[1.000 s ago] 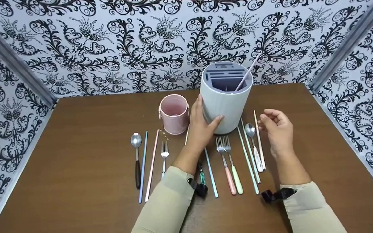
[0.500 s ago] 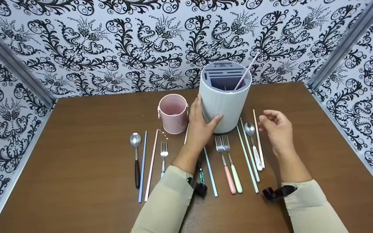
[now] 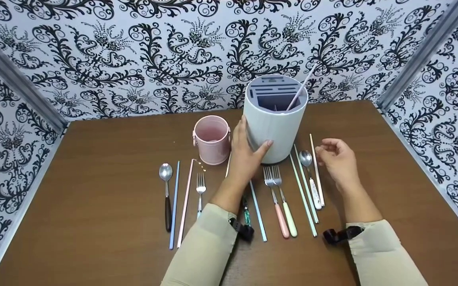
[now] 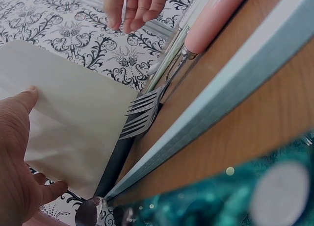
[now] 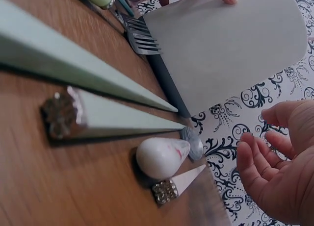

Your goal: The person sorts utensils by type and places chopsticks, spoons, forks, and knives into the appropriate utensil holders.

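A tall white utensil holder [image 3: 274,133] with a grey slotted top stands at the back of the table, a pale pink chopstick [image 3: 298,95] leaning in its open compartment. My left hand [image 3: 247,153] grips the holder's left side, thumb across the front; in the left wrist view the hand [image 4: 19,152] lies against the white wall. To the right, my right hand [image 3: 338,161] hovers with loosely curled fingers and nothing in them, beside a cream chopstick [image 3: 317,171]. In the right wrist view a gap shows between its thumb and fingers. A spoon with a white handle [image 3: 314,194] lies just left of that chopstick.
A pink cup [image 3: 215,151] stands left of the holder. Two forks [image 3: 280,214], green chopsticks [image 3: 304,194] and a blue chopstick [image 3: 258,212] lie in front. Further left are a black-handled spoon [image 3: 168,210], more chopsticks and a fork [image 3: 200,188]. Patterned walls [image 3: 153,59] enclose the table.
The right hand has shifted very slightly down and left, its fingers still empty. The left hand stays on the holder, and the cutlery lies as before.
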Tool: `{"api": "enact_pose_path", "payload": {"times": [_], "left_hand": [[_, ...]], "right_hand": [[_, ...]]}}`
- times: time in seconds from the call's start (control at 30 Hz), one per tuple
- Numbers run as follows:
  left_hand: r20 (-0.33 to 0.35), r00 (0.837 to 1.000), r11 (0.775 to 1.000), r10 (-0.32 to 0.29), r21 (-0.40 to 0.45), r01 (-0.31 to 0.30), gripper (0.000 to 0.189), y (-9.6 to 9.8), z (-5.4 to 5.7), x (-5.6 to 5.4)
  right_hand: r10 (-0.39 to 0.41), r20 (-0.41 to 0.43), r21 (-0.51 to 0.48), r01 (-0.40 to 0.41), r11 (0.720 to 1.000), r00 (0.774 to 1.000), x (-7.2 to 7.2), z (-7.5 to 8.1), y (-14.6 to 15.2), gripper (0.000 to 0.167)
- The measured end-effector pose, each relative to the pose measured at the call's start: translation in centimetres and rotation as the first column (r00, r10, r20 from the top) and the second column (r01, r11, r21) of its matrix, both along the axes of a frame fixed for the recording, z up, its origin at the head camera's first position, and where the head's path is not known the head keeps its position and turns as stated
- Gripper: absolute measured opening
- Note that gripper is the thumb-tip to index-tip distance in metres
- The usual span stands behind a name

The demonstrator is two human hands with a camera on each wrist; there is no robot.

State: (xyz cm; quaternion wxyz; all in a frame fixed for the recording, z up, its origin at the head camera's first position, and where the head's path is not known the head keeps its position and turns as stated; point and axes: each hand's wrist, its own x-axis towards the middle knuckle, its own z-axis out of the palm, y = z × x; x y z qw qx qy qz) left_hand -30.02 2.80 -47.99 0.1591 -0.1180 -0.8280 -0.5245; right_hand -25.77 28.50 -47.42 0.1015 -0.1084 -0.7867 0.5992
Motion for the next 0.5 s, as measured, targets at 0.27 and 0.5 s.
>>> {"api": "enact_pose_path", "payload": {"times": [0.27,0.5], "left_hand": [[0.015,1.000,1.000,0.005,-0.005,-0.005,0.099,0.02,-0.03,-0.05],[0.024,1.000,1.000,0.010,-0.007,-0.010,0.099,0.00,0.06,0.03]], "right_hand": [[0.017,0.035,0.124,-0.021,0.992,0.999,-0.07,-0.49,0.51,0.046],[0.036,0.076,0.181,-0.049,0.982,0.996,0.00,-0.83,0.90,0.049]]}}
